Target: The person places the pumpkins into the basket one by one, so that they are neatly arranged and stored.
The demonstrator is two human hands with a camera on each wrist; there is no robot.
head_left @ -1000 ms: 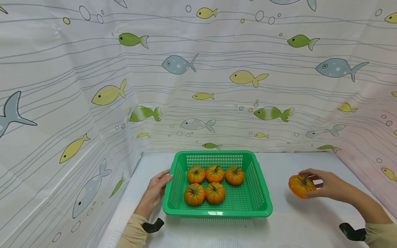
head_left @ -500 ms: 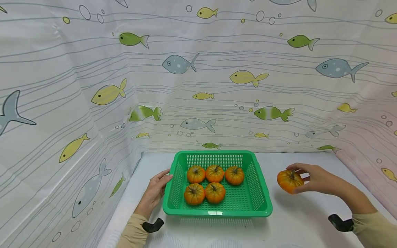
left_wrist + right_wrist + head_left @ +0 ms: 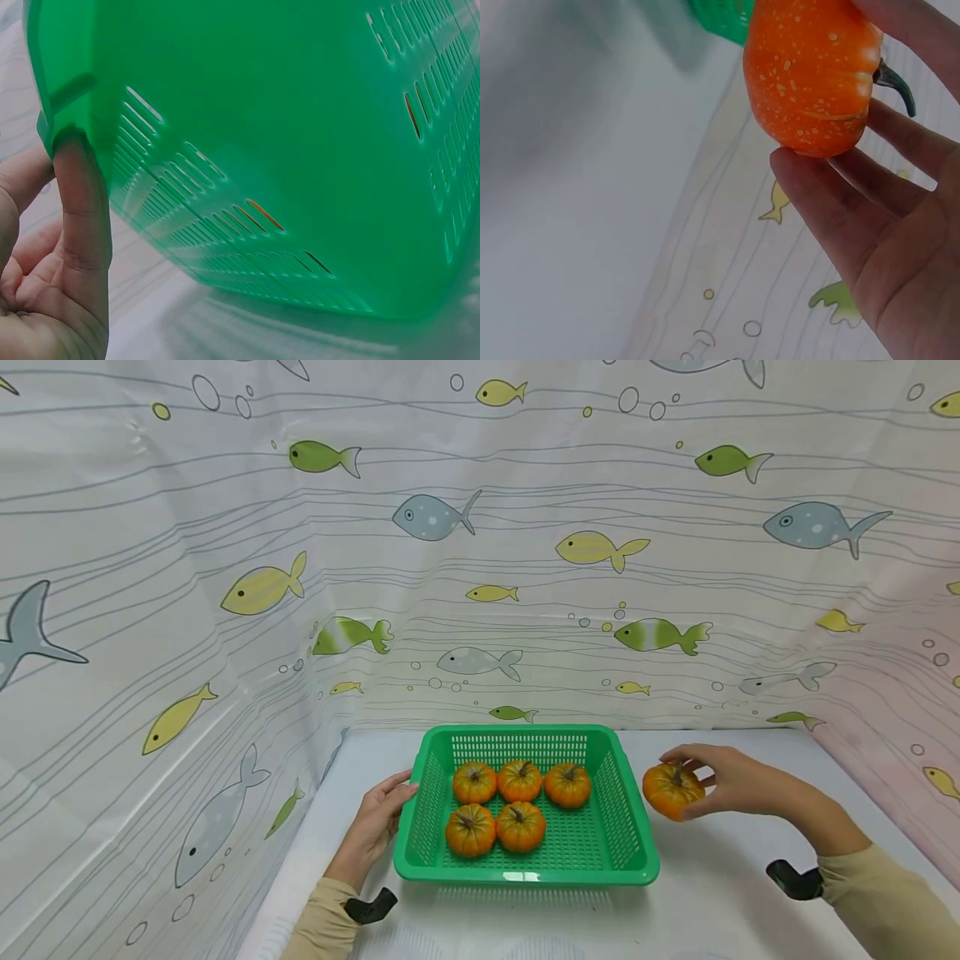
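Observation:
My right hand (image 3: 723,781) pinches a small orange pumpkin (image 3: 673,789) between thumb and fingertips, just off the right side of a green plastic basket (image 3: 637,810). In the right wrist view the speckled pumpkin (image 3: 814,75) shows its dark curved stem pointing toward the palm. My left hand (image 3: 378,818) grips the basket's left rim; the left wrist view has its fingers (image 3: 82,210) curled up under that rim. Inside the basket lie several more pumpkins, a back row (image 3: 519,781) and a front pair (image 3: 521,827) toward the left.
The basket stands on a white table (image 3: 720,893). Behind and at both sides hangs a fish-patterned curtain (image 3: 525,627). Within the basket, the front right part of the slotted floor (image 3: 573,847) shows bare.
My right hand has carried the pumpkin leftward, from well out on the right to close by the basket's right rim. The left hand and the basket have stayed put.

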